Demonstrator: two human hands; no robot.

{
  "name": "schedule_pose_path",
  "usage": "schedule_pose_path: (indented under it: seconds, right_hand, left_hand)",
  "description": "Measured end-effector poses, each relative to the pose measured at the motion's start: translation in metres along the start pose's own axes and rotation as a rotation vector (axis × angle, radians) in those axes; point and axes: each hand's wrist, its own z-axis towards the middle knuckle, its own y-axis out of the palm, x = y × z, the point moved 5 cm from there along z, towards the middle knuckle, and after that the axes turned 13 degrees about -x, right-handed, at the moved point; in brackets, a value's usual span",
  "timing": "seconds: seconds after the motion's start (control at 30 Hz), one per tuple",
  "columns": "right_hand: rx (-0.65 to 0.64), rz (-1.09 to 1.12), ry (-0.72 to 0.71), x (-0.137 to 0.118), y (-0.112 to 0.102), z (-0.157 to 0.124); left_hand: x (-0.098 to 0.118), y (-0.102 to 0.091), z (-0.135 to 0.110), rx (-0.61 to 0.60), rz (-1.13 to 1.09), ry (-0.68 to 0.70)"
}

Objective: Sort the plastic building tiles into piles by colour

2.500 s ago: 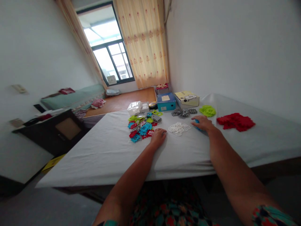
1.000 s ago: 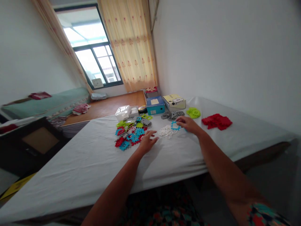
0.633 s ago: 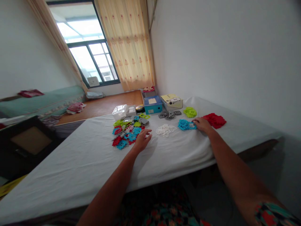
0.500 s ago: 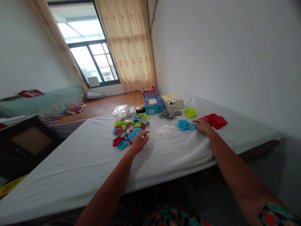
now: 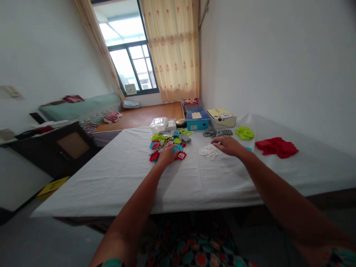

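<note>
A mixed pile of plastic building pieces [image 5: 155,137] in red, blue, lime green, grey and white lies on the white-covered table. My left hand [image 5: 167,154] rests over its near side, fingers bent down among the pieces beside a blue one [image 5: 178,148]. Whether they grip a piece is hidden. To the right, my right hand [image 5: 227,145] hovers at the edge of a heap of white frame pieces [image 5: 209,152]. Its fingers reach left, apart from the thumb, with nothing visible in them. Behind my right wrist, only a sliver of the blue pieces [image 5: 248,148] shows.
Sorted heaps of grey [image 5: 218,132], lime green [image 5: 244,132] and red pieces [image 5: 276,147] lie to the right. At the back stand a clear plastic container [image 5: 159,124], a blue box [image 5: 197,120] and a yellow box [image 5: 221,118], near the wall.
My right hand has left the blue heap and moved left to the white pieces. My left hand has lowered onto the mixed pile. The view has turned left.
</note>
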Motion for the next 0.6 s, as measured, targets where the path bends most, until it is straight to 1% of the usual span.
schedule_pose_path:
  seconds: [0.07, 0.13, 0.2, 0.27, 0.33, 0.4, 0.47, 0.5, 0.53, 0.6]
  right_hand:
    - [0.002, -0.010, -0.034, -0.020, 0.021, 0.013]
    - [0.026, -0.011, -0.051, -0.031, 0.043, 0.019]
    - [0.030, 0.000, -0.076, -0.035, 0.064, 0.020]
    - [0.025, 0.021, -0.097, -0.034, 0.079, 0.019]
    - [0.047, 0.056, -0.105, -0.031, 0.084, 0.017]
    - [0.105, 0.123, -0.088, -0.027, 0.082, 0.016]
    - [0.161, 0.231, -0.077, -0.025, 0.078, 0.016]
    - [0.188, 0.301, -0.084, -0.026, 0.076, 0.016]
    - [0.208, 0.377, -0.105, -0.028, 0.074, 0.016]
    - [0.208, 0.502, -0.177, -0.035, 0.071, 0.016]
  left_hand:
    - [0.007, 0.010, 0.000, -0.025, 0.096, -0.035]
    - [0.008, 0.015, 0.001, -0.062, 0.181, -0.080]
    - [0.006, 0.015, 0.002, -0.084, 0.208, -0.101]
    - [0.002, 0.012, 0.000, -0.069, 0.214, -0.114]
    - [0.000, 0.008, -0.003, -0.031, 0.225, -0.134]
    - [0.002, 0.001, -0.006, 0.052, 0.217, -0.135]
    - [0.011, -0.003, -0.006, 0.130, 0.171, -0.079]
    - [0.019, -0.004, -0.006, 0.140, 0.135, -0.024]
    - [0.029, -0.002, -0.004, 0.123, 0.097, 0.043]
    - [0.050, 0.005, -0.002, 0.039, 0.022, 0.174]
